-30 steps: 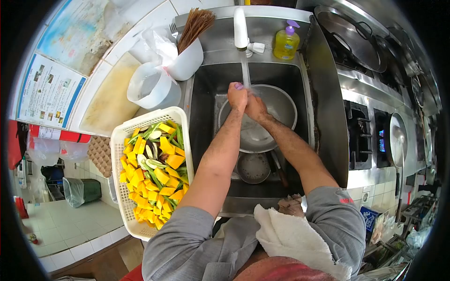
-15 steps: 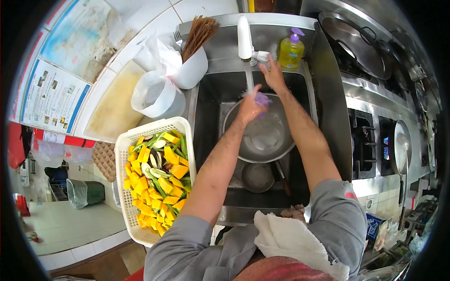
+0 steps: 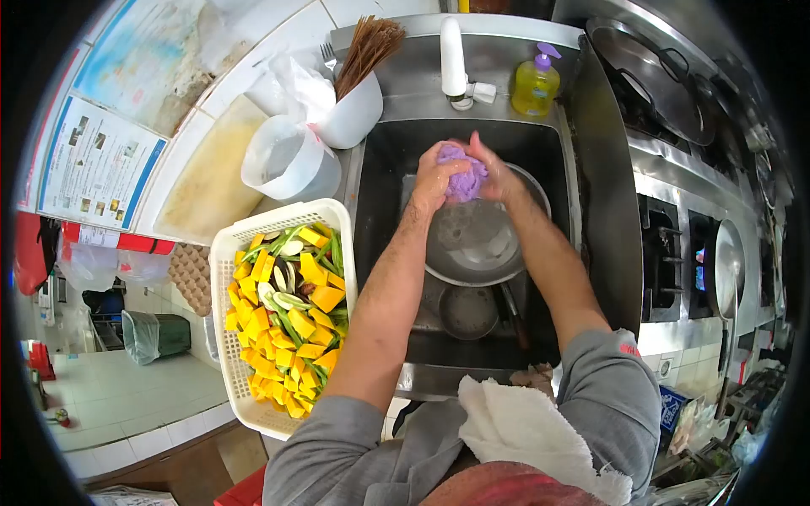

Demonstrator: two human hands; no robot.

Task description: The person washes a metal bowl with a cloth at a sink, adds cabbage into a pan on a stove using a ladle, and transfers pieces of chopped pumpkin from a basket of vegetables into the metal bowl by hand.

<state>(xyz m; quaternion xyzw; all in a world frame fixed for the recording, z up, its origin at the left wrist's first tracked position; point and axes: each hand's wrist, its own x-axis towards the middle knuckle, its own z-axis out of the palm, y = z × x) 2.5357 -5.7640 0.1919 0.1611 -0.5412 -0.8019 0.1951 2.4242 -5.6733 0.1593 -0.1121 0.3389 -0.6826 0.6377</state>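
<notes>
Head view: left hand [image 3: 433,179], grip closed on purple mesh scrubber [image 3: 465,177]; right hand [image 3: 499,178] against it, grip unclear; apparent step, squeezing; next needs steady pressure.

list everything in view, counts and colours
sink: 1, dark grey, centre
scrubber: 1, purple, over sink
large pan: 1, grey, in sink
small pan: 1, grey, in sink
faucet: 1, white, behind sink
pump bottle: 1, yellow, beside faucet
basket: 1, cream, left of sink
vegetable pieces: many, yellow, green, in basket
plastic containers: 2, white, behind basket
sticks: many, brown, in one container
other pans: 2 or more, grey, right side
bin: 1, green, far left
towel: 1, white, bottom
left hand: 1, bare, gripping scrubber
right hand: 1, bare, against scrubber
</notes>
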